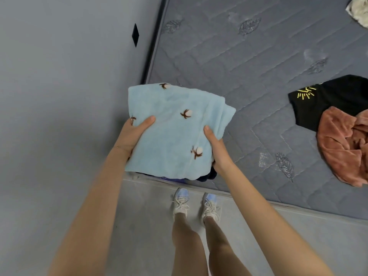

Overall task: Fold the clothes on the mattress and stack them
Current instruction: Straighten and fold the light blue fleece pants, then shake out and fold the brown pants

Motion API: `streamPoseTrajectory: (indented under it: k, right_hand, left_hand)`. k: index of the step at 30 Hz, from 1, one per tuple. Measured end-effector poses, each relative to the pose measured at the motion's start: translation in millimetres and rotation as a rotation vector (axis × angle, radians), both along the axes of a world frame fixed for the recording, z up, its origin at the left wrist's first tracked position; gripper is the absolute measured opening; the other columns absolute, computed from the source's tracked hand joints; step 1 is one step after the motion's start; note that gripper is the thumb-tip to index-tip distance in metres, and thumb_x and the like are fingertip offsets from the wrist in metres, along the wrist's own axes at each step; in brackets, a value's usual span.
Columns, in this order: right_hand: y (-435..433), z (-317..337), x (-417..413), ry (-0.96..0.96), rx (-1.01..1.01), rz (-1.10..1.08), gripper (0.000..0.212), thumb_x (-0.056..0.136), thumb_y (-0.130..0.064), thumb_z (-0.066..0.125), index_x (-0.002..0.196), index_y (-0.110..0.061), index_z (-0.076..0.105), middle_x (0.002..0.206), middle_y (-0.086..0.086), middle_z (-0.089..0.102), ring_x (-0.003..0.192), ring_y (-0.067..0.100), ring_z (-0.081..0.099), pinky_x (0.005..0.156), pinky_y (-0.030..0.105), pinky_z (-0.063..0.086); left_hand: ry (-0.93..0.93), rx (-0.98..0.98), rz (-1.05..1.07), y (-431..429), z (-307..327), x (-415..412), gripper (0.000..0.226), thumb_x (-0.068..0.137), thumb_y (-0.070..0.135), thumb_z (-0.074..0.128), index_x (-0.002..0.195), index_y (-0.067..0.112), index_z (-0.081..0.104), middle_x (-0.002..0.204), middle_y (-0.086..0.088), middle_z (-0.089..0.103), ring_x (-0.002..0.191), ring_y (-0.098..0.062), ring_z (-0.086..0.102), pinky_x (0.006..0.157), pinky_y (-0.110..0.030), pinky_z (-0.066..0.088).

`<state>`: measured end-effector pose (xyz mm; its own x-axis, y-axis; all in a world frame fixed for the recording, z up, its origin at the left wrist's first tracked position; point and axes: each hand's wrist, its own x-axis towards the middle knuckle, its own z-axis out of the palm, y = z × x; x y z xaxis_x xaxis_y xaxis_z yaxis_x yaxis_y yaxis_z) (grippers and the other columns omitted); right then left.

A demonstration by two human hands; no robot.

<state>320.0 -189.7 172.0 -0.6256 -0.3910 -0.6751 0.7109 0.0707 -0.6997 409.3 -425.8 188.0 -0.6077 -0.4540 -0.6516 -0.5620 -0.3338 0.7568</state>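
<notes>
Pale blue fleece, soft and napped, makes up the folded cloth (175, 132), a rough rectangle with rounded corners, printed with small brown-and-white cotton bolls. It is held above the near left corner of the mattress (239, 66), a grey quilted slab stitched in herringbone lines with embroidered leaves.

The left hand (131, 136) grips the cloth's left edge with its thumb lying flat on top. The right hand (217, 148) grips the right edge the same way. The fingers of both hands are under the cloth and hidden. The folded layers show as stacked edges at the cloth's far right corner.

Below the cloth's near edge, at the mattress corner, a strip of dark fabric (207, 177) and a bit of purple peep out. What they are cannot be told, nor whether the cloth touches them.

Toward the right side of the mattress lies a black shirt (334, 100) with a yellow rayed print, flat and cut off by the frame edge. A rust-pink velvety garment (342, 148) lies crumpled over the shirt's near edge, also cut off. Far back on the mattress, at the right, a cream fluffy piece (358, 10) is mostly out of view.

Left of the mattress stands a plain grey wall (59, 76) bearing a black diamond (135, 34). In front of the mattress, on grey floor (149, 226), stand two pale laced shoes (181, 202).
</notes>
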Motion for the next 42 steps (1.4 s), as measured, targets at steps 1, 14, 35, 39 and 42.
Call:
streamPoseTrajectory:
  k: [1, 14, 35, 39, 42]
  right_hand:
    - [-1, -9, 4, 0.001, 0.026, -0.005, 0.074, 0.080, -0.053, 0.070, 0.144, -0.026, 0.043, 0.131, -0.004, 0.063, 0.120, 0.016, 0.061, 0.100, 0.039, 0.051]
    - [-2, -97, 19, 0.115, 0.348, 0.026, 0.058, 0.088, -0.037, 0.070, 0.133, -0.024, 0.036, 0.124, -0.007, 0.056, 0.113, 0.014, 0.056, 0.097, 0.032, 0.047]
    - [22, 3, 30, 0.307, 0.622, 0.283, 0.087, 0.085, -0.054, 0.067, 0.153, -0.019, 0.026, 0.154, 0.007, 0.033, 0.143, 0.028, 0.028, 0.114, 0.053, 0.030]
    - [33, 25, 33, 0.439, 0.781, 0.368, 0.087, 0.087, -0.060, 0.060, 0.155, -0.027, 0.017, 0.158, 0.008, 0.023, 0.144, 0.031, 0.021, 0.114, 0.053, 0.026]
    - [45, 42, 25, 0.588, 0.921, 0.497, 0.083, 0.089, -0.063, 0.054, 0.155, -0.030, 0.016, 0.161, 0.006, 0.017, 0.147, 0.030, 0.014, 0.116, 0.051, 0.019]
  left_hand:
    - [-0.011, -0.018, 0.000, -1, -11, 4, 0.047, 0.062, 0.054, 0.080, 0.100, 0.030, 0.064, 0.089, 0.023, 0.073, 0.083, 0.001, 0.070, 0.063, -0.014, 0.053]
    - [-0.094, -0.294, 0.122, 16, -112, 26, 0.053, 0.064, 0.056, 0.081, 0.108, 0.033, 0.062, 0.098, 0.026, 0.065, 0.092, 0.012, 0.060, 0.084, -0.017, 0.049]
    - [-0.350, -0.880, -0.218, 63, -21, 23, 0.080, 0.092, 0.051, 0.052, 0.155, 0.023, 0.011, 0.161, -0.014, 0.003, 0.148, -0.032, 0.004, 0.117, -0.053, 0.000]
    - [-0.293, -0.972, -0.408, 67, -6, 18, 0.069, 0.096, 0.053, 0.043, 0.154, 0.028, 0.015, 0.162, -0.013, 0.000, 0.149, -0.030, -0.003, 0.117, -0.052, -0.006]
    - [-0.245, -1.021, -0.546, 68, 8, 9, 0.065, 0.097, 0.054, 0.040, 0.153, 0.030, 0.018, 0.162, -0.010, 0.001, 0.149, -0.030, -0.004, 0.117, -0.052, -0.008]
